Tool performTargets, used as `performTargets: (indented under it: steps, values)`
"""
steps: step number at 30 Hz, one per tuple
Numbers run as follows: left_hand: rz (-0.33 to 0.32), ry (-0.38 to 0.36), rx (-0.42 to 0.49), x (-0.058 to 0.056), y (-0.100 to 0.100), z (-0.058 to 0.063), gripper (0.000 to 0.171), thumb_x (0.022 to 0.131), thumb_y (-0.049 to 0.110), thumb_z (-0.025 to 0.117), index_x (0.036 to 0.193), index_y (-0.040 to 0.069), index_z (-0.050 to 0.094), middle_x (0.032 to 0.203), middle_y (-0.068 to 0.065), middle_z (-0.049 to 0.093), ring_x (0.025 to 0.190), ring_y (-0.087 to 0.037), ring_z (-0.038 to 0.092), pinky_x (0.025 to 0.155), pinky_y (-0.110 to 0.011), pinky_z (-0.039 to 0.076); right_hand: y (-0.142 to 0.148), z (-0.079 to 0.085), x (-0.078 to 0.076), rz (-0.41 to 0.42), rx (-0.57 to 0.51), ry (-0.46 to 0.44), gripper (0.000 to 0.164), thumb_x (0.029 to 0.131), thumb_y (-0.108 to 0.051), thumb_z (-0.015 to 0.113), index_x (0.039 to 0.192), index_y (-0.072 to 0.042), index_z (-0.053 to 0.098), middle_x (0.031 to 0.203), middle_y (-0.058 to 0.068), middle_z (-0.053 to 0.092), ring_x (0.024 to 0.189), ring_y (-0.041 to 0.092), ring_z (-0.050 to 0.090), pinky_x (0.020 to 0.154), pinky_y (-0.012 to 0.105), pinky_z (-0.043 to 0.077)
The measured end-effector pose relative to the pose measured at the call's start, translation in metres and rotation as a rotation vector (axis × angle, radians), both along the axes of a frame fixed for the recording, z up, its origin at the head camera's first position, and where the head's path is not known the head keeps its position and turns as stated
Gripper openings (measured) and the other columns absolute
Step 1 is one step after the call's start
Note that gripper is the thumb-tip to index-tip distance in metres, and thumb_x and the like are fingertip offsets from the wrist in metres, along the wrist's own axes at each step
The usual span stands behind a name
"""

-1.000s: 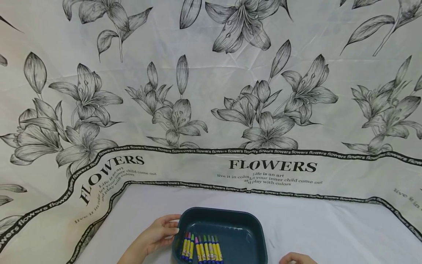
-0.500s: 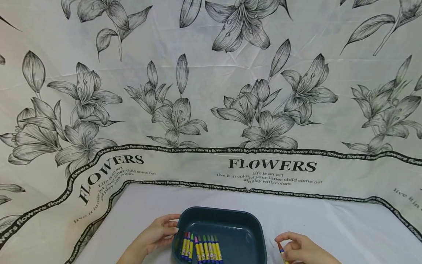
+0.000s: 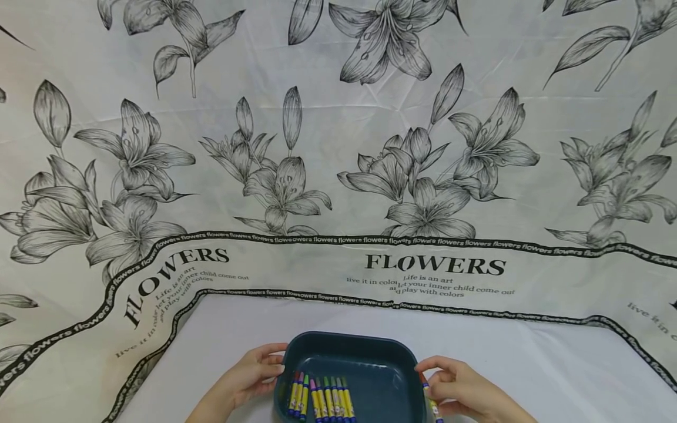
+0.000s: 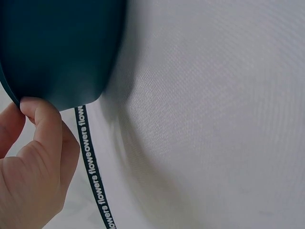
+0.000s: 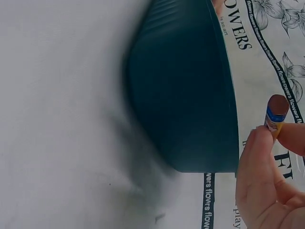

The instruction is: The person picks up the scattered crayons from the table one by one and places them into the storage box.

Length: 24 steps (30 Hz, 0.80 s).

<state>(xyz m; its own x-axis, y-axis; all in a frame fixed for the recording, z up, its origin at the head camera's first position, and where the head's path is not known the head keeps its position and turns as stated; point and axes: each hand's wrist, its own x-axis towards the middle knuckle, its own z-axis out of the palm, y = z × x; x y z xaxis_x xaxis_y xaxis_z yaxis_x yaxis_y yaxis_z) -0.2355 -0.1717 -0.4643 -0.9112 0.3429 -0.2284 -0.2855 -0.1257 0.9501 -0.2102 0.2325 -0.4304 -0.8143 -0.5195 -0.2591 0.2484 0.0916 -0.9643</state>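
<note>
In the head view, a dark teal plastic tray [image 3: 388, 388] sits at the bottom middle. My left hand [image 3: 248, 379] holds its left side; in the left wrist view the thumb and fingers pinch the rim. Several crayons [image 3: 319, 399] with yellow wrappers and blue ends lie side by side in the left part of the tray, split by a small gap. My right hand [image 3: 468, 390] pinches a single brown-tipped crayon [image 5: 276, 114] between thumb and fingers, just outside the tray's right wall. The near edge of the tray is cut off below the view.
White cloth [image 3: 529, 364] covers the table. Behind and at the sides hangs a pale curtain [image 3: 317, 117] with black lily drawings, a printed border band and the word FLOWERS.
My right hand has come into view from the lower right with a crayon, then moved left up to the tray's right side. The left hand has stayed at the tray's left rim.
</note>
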Motion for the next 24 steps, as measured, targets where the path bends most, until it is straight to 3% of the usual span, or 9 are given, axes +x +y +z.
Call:
performTargets:
  steps: [11,17,24]
  values:
    - [-0.003,0.006,-0.015,-0.001,-0.001,0.0,0.056,0.086,-0.004,0.056,0.137,-0.008,0.034,0.097,-0.006,0.053,0.079,-0.01,0.053,0.067,-0.022,0.048,-0.028,0.011,-0.011,0.023,-0.014,0.002,0.046,0.08,-0.004,0.058,0.124,0.003,0.046,0.081,0.0,0.061,0.067,0.01,0.055,0.059,0.023,0.049]
    - [-0.003,0.01,-0.015,0.001,-0.003,-0.002,0.055,0.086,-0.005,0.057,0.136,-0.008,0.035,0.096,-0.006,0.053,0.079,-0.01,0.054,0.068,-0.023,0.048,-0.044,0.007,-0.015,0.058,-0.041,-0.013,0.047,0.081,-0.005,0.059,0.124,0.005,0.044,0.084,0.0,0.062,0.071,0.011,0.059,0.062,0.023,0.051]
    - [-0.003,-0.014,-0.004,0.001,-0.001,-0.001,0.057,0.087,-0.005,0.056,0.138,-0.008,0.032,0.098,-0.006,0.053,0.08,-0.011,0.053,0.068,-0.023,0.048,-0.063,0.001,-0.02,0.026,-0.017,0.013,0.046,0.081,-0.004,0.06,0.124,0.006,0.045,0.081,0.0,0.061,0.068,0.01,0.06,0.06,0.024,0.052]
